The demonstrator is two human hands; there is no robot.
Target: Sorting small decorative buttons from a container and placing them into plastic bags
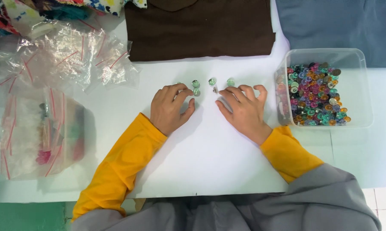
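Both hands rest palm-down on the white surface (210, 149), fingers curled and spread like claws over a short row of small green beads (196, 84) laid out between them and the brown cloth (201, 28). The left hand (170, 109) has its fingertips bent onto or right beside 2 of the beads at the left end of the row; whether it pinches one or only touches it cannot be told, since the fingers cover that spot. The right hand (244, 112) sits just beside the other end, index finger stretched toward a tiny clear bead (215, 90), with 2 more green ones just above its fingertips; its fingers look loose and hold nothing that shows. The beads seem set apart in a line so they can be picked or counted one at a time, away from the mixed heap. That heap fills the clear plastic box (364, 90) to the right of the right hand, close enough to reach without moving the forearm. Both wrists lie low, yellow sleeves (124, 162) angled inward from the body. To the left lie several clear zip bags (69, 55), some holding coloured bits, and a grey-blue cloth (338, 21) lies at top right
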